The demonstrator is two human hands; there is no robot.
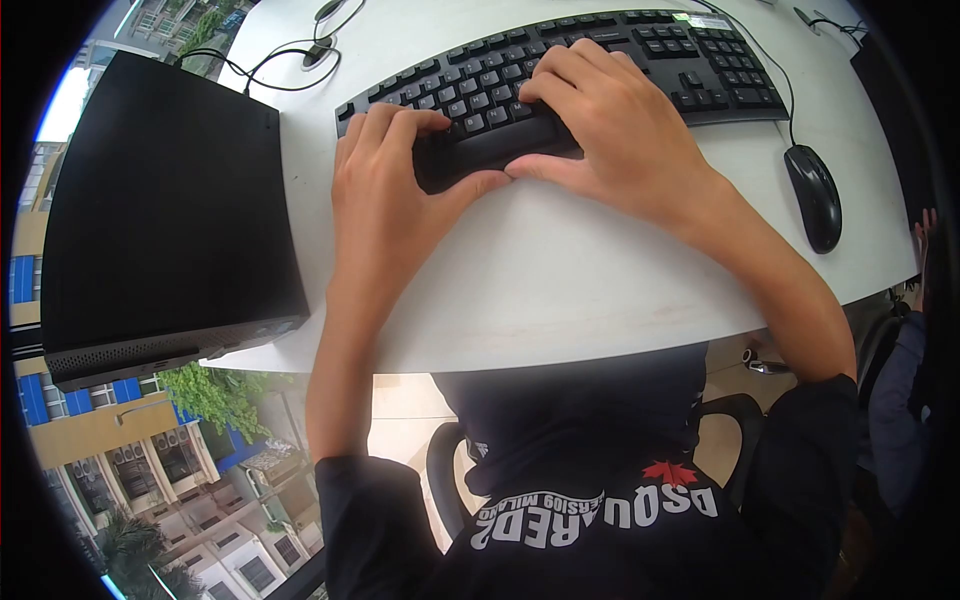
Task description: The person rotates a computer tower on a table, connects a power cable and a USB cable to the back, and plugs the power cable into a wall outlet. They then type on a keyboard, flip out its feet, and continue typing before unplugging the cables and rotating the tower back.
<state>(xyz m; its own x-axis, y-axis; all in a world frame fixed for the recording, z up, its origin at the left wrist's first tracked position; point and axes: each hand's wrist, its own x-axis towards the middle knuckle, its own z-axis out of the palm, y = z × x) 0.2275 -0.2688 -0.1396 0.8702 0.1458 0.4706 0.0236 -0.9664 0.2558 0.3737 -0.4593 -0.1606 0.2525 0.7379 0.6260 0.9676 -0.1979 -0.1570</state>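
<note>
Keyboard point(505, 75): hard plastic, matt frame; keys point(475, 103) smooth with faint sheen; palm rest point(490, 150) dull, smooth plastic; mouse point(815, 200): glossy plastic, highlights along back; table point(560, 280): smooth, satin, laminate-looking, faintly marked near edge; case point(170, 200): smooth matt top, seemingly painted metal, front finely perforated; cable point(792, 110): smooth plastic coating; shirt point(590, 570): soft matt cloth, flat printed lettering; floor point(410, 405): smooth tile, slight shine

Room before keyboard point(490, 120), computer case point(170, 220) leftward.
</note>
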